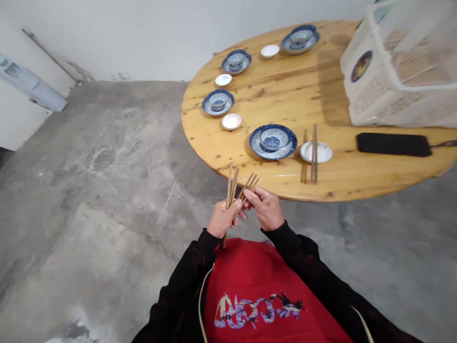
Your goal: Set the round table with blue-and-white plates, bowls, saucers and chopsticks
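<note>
A bundle of brown chopsticks (234, 185) fans out from my left hand (224, 217), which is closed around it just off the table's near edge. My right hand (264, 206) pinches some of the same chopsticks at the right side of the bundle. Beyond my hands, a blue-rimmed plate (254, 144) carries a patterned bowl (274, 139). To its right, a pair of chopsticks (314, 166) lies across a small white dish (324, 153).
The round wooden table (285, 100) also bears more plate-and-bowl sets (217, 102) and small white dishes (232, 121). A white plastic crate (364, 90) stands at the right, behind a black flat object (393, 144). Concrete floor (107, 214) lies to the left.
</note>
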### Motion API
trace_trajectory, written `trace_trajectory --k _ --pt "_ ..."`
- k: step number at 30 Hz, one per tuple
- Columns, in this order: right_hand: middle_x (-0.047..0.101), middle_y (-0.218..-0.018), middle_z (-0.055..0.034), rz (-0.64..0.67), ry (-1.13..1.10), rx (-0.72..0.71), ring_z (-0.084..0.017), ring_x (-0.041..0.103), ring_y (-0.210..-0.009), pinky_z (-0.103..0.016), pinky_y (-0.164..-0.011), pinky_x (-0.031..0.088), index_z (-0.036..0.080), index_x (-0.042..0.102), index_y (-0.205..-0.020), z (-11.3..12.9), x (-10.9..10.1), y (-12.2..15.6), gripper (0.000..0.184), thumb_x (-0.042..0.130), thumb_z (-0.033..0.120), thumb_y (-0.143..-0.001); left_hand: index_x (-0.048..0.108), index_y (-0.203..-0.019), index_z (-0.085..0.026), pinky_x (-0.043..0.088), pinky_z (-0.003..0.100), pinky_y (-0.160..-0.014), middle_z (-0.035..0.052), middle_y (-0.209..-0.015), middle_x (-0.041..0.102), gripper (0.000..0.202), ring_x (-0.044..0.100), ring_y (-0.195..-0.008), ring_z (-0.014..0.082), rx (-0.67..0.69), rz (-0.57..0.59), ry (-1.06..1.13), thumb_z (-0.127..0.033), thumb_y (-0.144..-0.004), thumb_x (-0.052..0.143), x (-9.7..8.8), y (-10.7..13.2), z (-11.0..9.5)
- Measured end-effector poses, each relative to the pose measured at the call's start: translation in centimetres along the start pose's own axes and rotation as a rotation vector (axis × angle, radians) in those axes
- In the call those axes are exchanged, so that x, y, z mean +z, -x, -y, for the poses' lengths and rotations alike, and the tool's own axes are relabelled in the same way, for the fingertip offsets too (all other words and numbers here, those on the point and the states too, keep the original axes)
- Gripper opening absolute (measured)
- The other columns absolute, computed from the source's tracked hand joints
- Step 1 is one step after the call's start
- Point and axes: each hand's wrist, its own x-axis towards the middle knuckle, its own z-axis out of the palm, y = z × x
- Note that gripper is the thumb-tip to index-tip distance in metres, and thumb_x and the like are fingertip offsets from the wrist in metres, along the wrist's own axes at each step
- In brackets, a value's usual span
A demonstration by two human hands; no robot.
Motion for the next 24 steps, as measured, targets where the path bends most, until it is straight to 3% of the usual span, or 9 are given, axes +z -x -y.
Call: trace_trajectory --k 3,7,14,24 --pt "0.059 -0.054 0.0007 0.016 0.036 0.002 -0.012 0.053 -0.049 -0.025 -0.051 0.046 0.02 0.06 -0.064 -0.6 3.6 -0.8 0.041 0.07 0.057 -0.08 0.064 -0.084 -0.013 0.034 0.019 -0.039 0.001 -0.064 0.064 0.054 0.046 -0.04 0.0058 -0.007 0.018 -0.02 -0.066 -0.085 0.056 -3.8 -0.3 0.0" --pt "0.058 -0.054 0.002 -0.003 0.052 -0.005 -0.012 0.052 -0.05 -0.024 -0.051 0.045 0.02 0.062 -0.07 -0.6 6.0 -2.1 0.038 0.071 0.056 -0.078 0.063 -0.082 -0.014 0.033 0.02 -0.04 0.0009 -0.065 0.064 0.054 0.045 -0.04 0.0056 0.008 0.045 -0.019 -0.068 -0.085 0.055 -6.6 -1.7 -0.1" --pt "0.054 -0.049 0.0027 -0.012 0.022 0.036 -0.013 0.051 -0.04 -0.026 -0.043 0.042 0.022 0.055 -0.061 0.9 7.0 -6.1 0.042 0.072 0.056 -0.078 0.061 -0.079 -0.015 0.032 0.02 -0.039 -0.0007 -0.059 0.061 0.054 0.044 -0.04 0.006 0.019 0.131 0.051 -0.068 -0.085 0.055 -8.0 -6.0 -1.9" --pt "0.058 -0.054 -0.0006 -0.047 0.01 -0.033 -0.013 0.052 -0.049 -0.026 -0.049 0.044 0.02 0.059 -0.058 1.2 7.3 -15.8 0.04 0.072 0.052 -0.078 0.067 -0.088 -0.012 0.042 0.021 -0.043 0.0043 -0.068 0.069 0.054 0.057 -0.047 0.01 -0.043 0.134 -0.003 -0.066 -0.082 0.061 -10.8 -14.5 -6.1"
